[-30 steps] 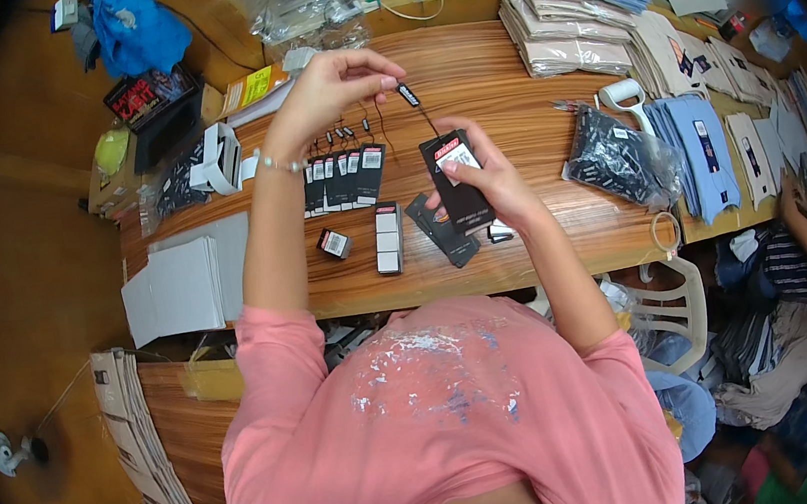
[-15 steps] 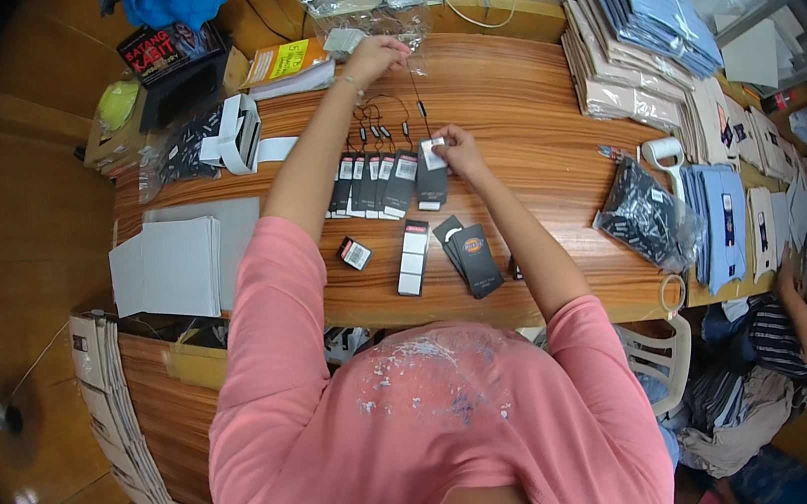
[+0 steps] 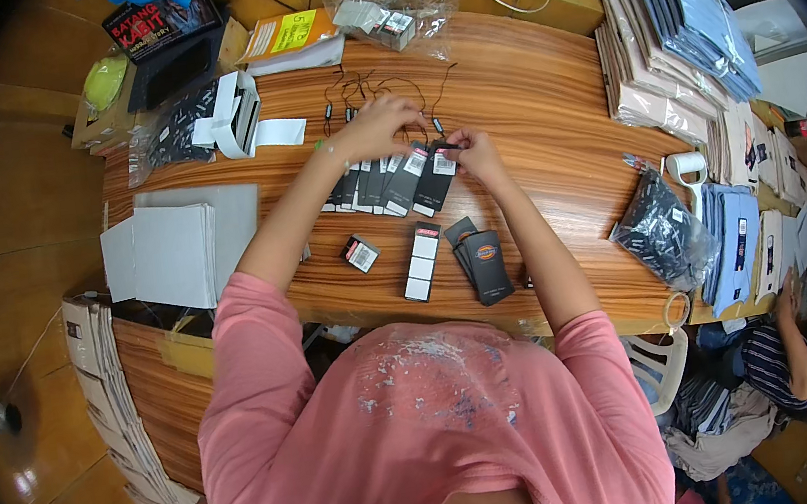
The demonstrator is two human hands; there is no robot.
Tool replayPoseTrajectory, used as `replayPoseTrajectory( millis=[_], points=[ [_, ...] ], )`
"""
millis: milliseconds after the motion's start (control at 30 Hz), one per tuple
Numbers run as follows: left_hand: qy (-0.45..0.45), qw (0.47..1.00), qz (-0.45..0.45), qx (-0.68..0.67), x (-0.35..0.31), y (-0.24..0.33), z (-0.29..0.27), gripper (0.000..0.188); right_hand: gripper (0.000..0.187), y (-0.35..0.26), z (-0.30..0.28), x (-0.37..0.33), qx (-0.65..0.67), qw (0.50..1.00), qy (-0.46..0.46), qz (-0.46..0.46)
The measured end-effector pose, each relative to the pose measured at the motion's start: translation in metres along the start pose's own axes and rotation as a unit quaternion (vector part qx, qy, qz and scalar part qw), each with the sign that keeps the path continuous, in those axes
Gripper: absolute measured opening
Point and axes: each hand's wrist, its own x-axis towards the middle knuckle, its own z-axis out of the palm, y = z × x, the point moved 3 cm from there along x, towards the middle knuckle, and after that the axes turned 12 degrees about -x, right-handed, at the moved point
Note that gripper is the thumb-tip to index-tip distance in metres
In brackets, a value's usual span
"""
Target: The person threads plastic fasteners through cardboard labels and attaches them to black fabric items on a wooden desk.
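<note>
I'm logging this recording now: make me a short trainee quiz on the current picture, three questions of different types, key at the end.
1. Multiple choice: where is the right hand?
A. At the yellow and orange packet
B. At the rightmost hang tag of the row
C. At the white chair

2. True or false: the white sheets lie to the left of the row of hang tags.

3. Fill in the blank: the overlapping dark cards lie to the ____ of the narrow stack with white panels.

Key: 1. B; 2. True; 3. right
</note>
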Motion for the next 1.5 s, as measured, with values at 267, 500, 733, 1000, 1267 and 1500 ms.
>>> replayPoseTrajectory(
  millis=[267, 500, 733, 1000, 1267, 1500],
  points=[
    [-0.03, 0.991, -0.068, 0.108, -0.039, 0.008, 0.028, 0.093, 0.021, -0.009, -0.002, -0.001, 0.067, 0.992, -0.071, 0.077],
    [0.065, 0.992, -0.087, 0.059, -0.05, 0.009, 0.03, 0.089, 0.031, -0.013, 0.006, -0.003, -0.211, 0.969, 0.067, -0.106],
    [0.132, 0.944, -0.301, 0.009, -0.102, -0.002, 0.015, 0.071, 0.035, -0.028, 0.001, -0.028, -0.263, 0.956, 0.096, -0.086],
    [0.229, 0.882, -0.395, -0.112, -0.115, -0.018, 0.038, 0.081, 0.041, -0.021, 0.002, -0.036, -0.252, 0.958, 0.111, -0.085],
    [0.341, 0.869, -0.346, -0.098, -0.127, 0.009, 0.034, 0.082, 0.034, -0.009, -0.047, -0.104, -0.156, 0.97, 0.164, -0.085],
    [0.38, 0.894, -0.171, -0.165, -0.135, 0.113, 0.001, 0.065, 0.027, 0.038, -0.114, -0.203, -0.121, 0.962, 0.24, -0.055]
  ],
)
